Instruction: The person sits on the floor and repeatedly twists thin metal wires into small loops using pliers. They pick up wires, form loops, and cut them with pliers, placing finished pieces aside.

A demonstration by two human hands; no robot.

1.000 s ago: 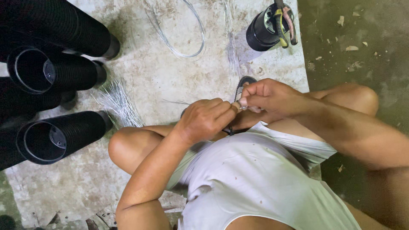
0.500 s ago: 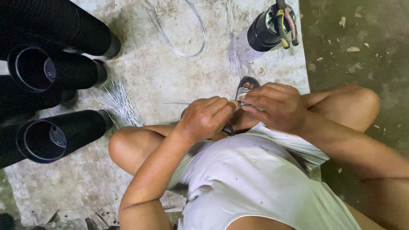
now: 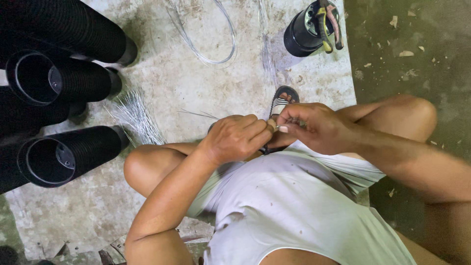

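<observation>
My left hand (image 3: pixel 236 137) and my right hand (image 3: pixel 314 126) meet in front of my chest, fingertips pinched together on a thin piece of wire (image 3: pixel 201 115) that sticks out to the left. The pinch point itself is tiny and mostly hidden by the fingers. Both hands hover above my sandalled foot (image 3: pixel 281 102). I sit with knees bent over a pale concrete slab (image 3: pixel 167 73), wearing a white shirt.
Several black ribbed tubes (image 3: pixel 59 83) lie stacked at the left. A bundle of short cut wires (image 3: pixel 135 115) lies beside them. A long loop of wire (image 3: pixel 206 39) sits on the slab. A black cylinder with pliers (image 3: pixel 314 24) stands at top right.
The hands have stayed joined on the wire and shifted slightly; my right fingers have closed tighter toward the left hand. The view has drifted a little.
</observation>
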